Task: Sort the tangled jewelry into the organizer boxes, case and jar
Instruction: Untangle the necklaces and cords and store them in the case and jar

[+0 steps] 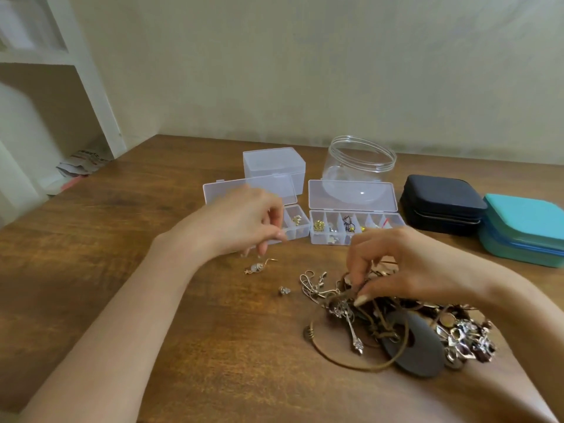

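Right now the right hand [406,264] is the one at work. Its fingers [357,270] curl down into the near-left end of the tangled jewelry [406,328] and pinch a brown cord there. The rest of the pile runs away from them, rightward and toward the body, with its long axis lying roughly left to right on the worktop [152,300]. Any strand freed would likely have to be drawn up and away from that mass. The right organizer box [354,230] lies open just beyond these fingers, with the jar [357,166] behind it and the dark case [442,206] off to the right. The left hand [241,221] hovers with curled fingers over the left organizer box [295,222]; blur hides whether they pinch anything. A loose earring [259,266] lies just on their near side. No writing or brand can be read.
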Demonstrator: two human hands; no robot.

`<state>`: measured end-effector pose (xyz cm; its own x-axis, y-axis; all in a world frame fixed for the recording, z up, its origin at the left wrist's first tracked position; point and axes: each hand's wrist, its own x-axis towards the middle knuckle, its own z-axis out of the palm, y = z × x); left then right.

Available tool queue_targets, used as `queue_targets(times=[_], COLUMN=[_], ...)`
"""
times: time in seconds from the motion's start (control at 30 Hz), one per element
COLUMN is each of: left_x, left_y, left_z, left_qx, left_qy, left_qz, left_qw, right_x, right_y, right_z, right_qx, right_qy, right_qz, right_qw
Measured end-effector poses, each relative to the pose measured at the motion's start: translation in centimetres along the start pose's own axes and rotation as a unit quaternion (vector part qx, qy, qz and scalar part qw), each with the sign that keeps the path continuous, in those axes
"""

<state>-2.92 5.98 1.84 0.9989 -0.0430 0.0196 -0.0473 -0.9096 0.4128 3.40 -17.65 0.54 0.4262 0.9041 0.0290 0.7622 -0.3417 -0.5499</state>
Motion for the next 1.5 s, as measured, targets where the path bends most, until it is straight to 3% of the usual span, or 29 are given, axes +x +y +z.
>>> queue_targets(times=[0.27, 0.33, 0.43, 0.47, 0.63, 0.83, 1.0, 1.3, 1.5], left_x=[0.2, 0.4, 0.6, 0.7, 0.9, 0.8, 1.0, 0.9, 1.1], left_y=[-0.9, -1.0, -0.8, -0.5, 0.5, 0.7, 0.9, 0.7, 0.7], left_z=[0.1, 0.1, 0.5, 0.9, 2.2, 2.9, 3.3, 2.8, 3.3], left_qx=[0.065, 0.065, 0.038, 0.028, 0.012, 0.017, 0.026, -0.055, -0.042], left_qy=[0.024, 0.034, 0.049, 0.044, 0.008, -0.13, -0.125, -0.095, -0.086], left_qz=[-0.03, -0.034, -0.007, 0.011, 0.087, 0.132, 0.145, 0.115, 0.13], left_qw=[0.997, 0.997, 0.998, 0.999, 0.996, 0.983, 0.981, 0.987, 0.987], right_x=[-1.3, -1.4, -1.4, -1.5, -1.9, -2.6, -1.9, -1.7, -2.1], right_y=[-0.2, -0.3, 0.4, 0.7, 1.9, 1.8, 1.8, 2.2, 2.0], right_z=[-1.5, -2.2, -3.0, -3.2, -3.3, -3.8, -2.7, -2.8, -3.7], right_qx=[0.012, 0.017, 0.007, -0.006, -0.023, 0.0, -0.029, -0.004, 0.002], right_qy=[-0.148, -0.082, 0.095, 0.113, 0.034, -0.053, -0.105, 0.001, 0.13], right_qz=[0.031, 0.034, 0.081, 0.105, 0.193, 0.158, 0.178, 0.179, 0.149], right_qw=[0.988, 0.996, 0.992, 0.988, 0.98, 0.986, 0.978, 0.984, 0.98])
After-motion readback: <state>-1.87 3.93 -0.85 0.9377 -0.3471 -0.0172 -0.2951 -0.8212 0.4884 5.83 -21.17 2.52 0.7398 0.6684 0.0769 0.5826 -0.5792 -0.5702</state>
